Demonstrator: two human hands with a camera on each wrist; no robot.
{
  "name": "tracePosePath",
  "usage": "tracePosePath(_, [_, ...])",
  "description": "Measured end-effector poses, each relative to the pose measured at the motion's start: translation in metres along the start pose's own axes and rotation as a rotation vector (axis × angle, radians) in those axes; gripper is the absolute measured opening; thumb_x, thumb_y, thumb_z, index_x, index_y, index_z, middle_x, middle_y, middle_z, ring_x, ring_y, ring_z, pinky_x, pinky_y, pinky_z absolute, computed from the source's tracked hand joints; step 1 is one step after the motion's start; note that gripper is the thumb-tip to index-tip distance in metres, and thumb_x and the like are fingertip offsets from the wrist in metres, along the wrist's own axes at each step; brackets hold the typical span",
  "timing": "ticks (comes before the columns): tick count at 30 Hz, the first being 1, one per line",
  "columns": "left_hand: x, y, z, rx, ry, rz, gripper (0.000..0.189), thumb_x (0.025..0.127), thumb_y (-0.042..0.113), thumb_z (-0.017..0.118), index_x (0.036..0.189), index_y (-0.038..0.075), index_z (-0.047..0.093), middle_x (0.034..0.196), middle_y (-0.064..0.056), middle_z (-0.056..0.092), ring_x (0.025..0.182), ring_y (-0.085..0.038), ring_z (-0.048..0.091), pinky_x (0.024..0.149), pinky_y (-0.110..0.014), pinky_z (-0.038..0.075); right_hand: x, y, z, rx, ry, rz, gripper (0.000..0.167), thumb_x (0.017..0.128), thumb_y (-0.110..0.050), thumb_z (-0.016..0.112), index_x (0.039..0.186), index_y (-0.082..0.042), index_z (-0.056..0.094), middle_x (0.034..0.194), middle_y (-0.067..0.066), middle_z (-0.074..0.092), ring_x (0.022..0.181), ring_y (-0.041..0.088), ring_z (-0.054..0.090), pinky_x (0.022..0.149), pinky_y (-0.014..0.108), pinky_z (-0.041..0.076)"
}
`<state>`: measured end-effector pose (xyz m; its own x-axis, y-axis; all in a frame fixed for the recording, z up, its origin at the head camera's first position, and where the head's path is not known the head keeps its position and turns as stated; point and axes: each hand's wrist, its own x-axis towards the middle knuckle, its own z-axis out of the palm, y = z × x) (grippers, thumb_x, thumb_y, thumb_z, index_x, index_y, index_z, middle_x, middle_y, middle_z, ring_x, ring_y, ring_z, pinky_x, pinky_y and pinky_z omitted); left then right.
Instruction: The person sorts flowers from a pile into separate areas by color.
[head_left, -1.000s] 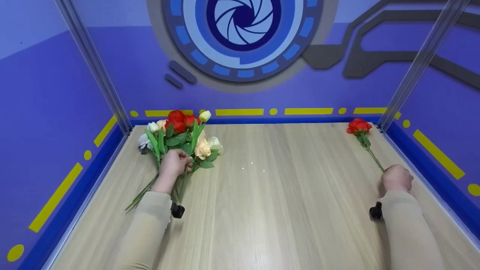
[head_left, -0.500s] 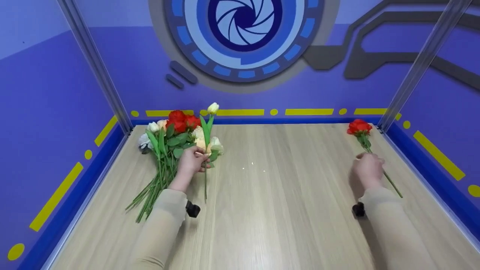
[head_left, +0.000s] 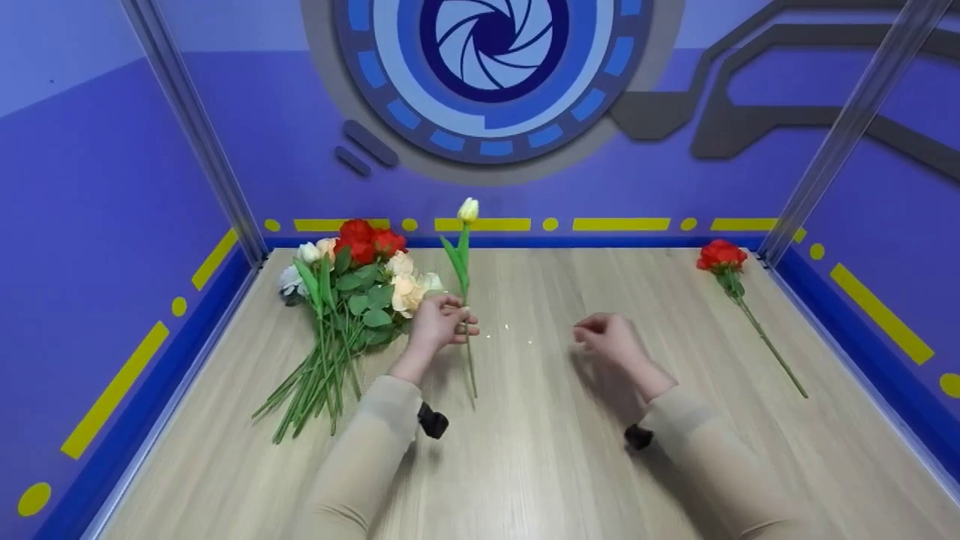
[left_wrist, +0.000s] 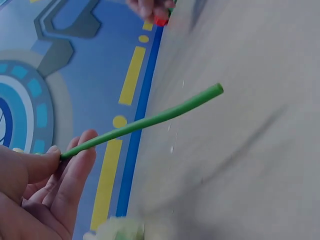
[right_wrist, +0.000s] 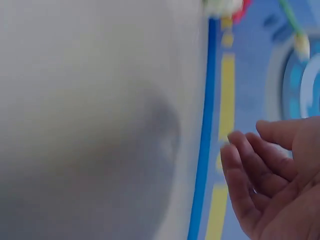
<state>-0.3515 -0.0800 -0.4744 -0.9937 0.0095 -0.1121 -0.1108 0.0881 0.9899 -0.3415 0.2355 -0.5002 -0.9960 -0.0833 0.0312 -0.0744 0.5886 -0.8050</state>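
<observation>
My left hand (head_left: 441,324) pinches the stem of a single white tulip (head_left: 469,211) between thumb and fingers. In the left wrist view the green stem (left_wrist: 165,115) sticks out past the fingertips, above the table. To the right of it, my right hand (head_left: 616,343) is in the air over the table, holding nothing; its fingers are loosely bent in the right wrist view. A bunch of mixed flowers (head_left: 360,281) lies at the left, with red, peach and white heads and bare stems toward me. One red flower (head_left: 722,256) lies alone at the far right, stem slanting toward me.
The wooden table (head_left: 540,450) is closed in by blue-purple panels (head_left: 517,199) at the back and both sides. Metal posts (head_left: 199,127) stand at the rear corners. A few tiny white bits (head_left: 507,327) lie mid-table.
My left hand has drawn the white tulip out of the bunch and toward the right. My right hand has let go of the red flower and moved left to mid-table.
</observation>
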Motion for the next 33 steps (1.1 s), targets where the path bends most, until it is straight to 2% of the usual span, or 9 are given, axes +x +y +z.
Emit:
tracePosePath(4, [-0.001,0.001,0.022,-0.026,-0.04,-0.012,0.014,0.102,0.002,0.059,0.114,-0.004,0.06,0.103,-0.023,0.077,0.076,-0.018,0.078,0.061,-0.025,0.062,-0.008,-0.027,0.033,0.106,-0.105,-0.043,0.02,0.101,-0.013,0.066,0.111,0.003,0.074,0.101,0.017,0.077,0.081,0.016,0.072,0.078,0.037,0.062])
tracePosePath(8, [-0.002,0.004,0.04,-0.055,-0.072,-0.006,0.012,0.103,0.003,0.059,0.113,-0.003,0.06,0.106,-0.023,0.077,0.085,-0.024,0.08,0.066,-0.026,0.063,-0.011,-0.043,0.054,0.188,-0.185,-0.11,0.027,0.101,-0.013,0.065,0.113,0.011,0.072,0.101,0.023,0.078,0.081,0.021,0.077,0.08,0.042,0.064])
tracePosePath(10, [-0.003,0.004,0.046,-0.068,-0.081,0.002,0.01,0.103,0.003,0.058,0.111,-0.003,0.06,0.107,-0.024,0.077,0.089,-0.027,0.08,0.069,-0.028,0.064,-0.012,-0.047,0.062,0.233,-0.211,-0.104,0.03,0.102,-0.013,0.065,0.114,0.013,0.071,0.101,0.025,0.077,0.079,0.019,0.077,0.081,0.043,0.064])
tracePosePath(14, [-0.004,0.001,0.054,-0.088,-0.084,0.012,0.01,0.103,0.002,0.058,0.111,-0.003,0.059,0.106,-0.024,0.077,0.092,-0.029,0.079,0.074,-0.032,0.064,-0.014,-0.051,0.074,0.31,-0.219,-0.062,0.027,0.1,-0.01,0.066,0.111,0.014,0.071,0.094,0.02,0.079,0.07,0.01,0.073,0.076,0.037,0.064])
tracePosePath(17, [-0.004,-0.002,0.058,-0.09,-0.085,0.018,0.011,0.103,0.001,0.058,0.112,-0.004,0.059,0.104,-0.023,0.077,0.09,-0.027,0.079,0.077,-0.036,0.065,-0.015,-0.051,0.08,0.344,-0.199,-0.04,0.021,0.098,-0.006,0.068,0.105,0.013,0.072,0.087,0.012,0.078,0.067,0.005,0.068,0.072,0.031,0.063])
tracePosePath(21, [-0.004,-0.002,0.06,-0.084,-0.082,0.023,0.013,0.102,0.002,0.059,0.114,-0.004,0.061,0.101,-0.021,0.078,0.088,-0.025,0.079,0.076,-0.034,0.064,-0.015,-0.049,0.083,0.351,-0.17,-0.054,0.016,0.096,-0.002,0.069,0.101,0.012,0.072,0.083,0.006,0.077,0.066,0.004,0.066,0.068,0.025,0.06])
tracePosePath(28, [-0.004,0.001,0.062,-0.086,-0.099,0.041,0.014,0.101,0.002,0.062,0.113,-0.005,0.063,0.101,-0.022,0.077,0.086,-0.026,0.08,0.072,-0.031,0.064,-0.014,-0.046,0.079,0.331,-0.152,-0.102,0.017,0.097,0.0,0.067,0.102,0.016,0.07,0.086,0.012,0.077,0.069,0.003,0.065,0.067,0.021,0.057])
tracePosePath(33, [-0.005,-0.001,0.05,-0.005,-0.107,0.04,0.024,0.102,0.012,0.065,0.12,-0.003,0.065,0.108,-0.021,0.077,0.09,-0.025,0.079,0.072,-0.03,0.064,-0.015,-0.041,0.067,0.299,-0.134,-0.087,0.019,0.099,-0.002,0.065,0.105,0.016,0.07,0.09,0.013,0.078,0.072,0.004,0.066,0.072,0.024,0.059])
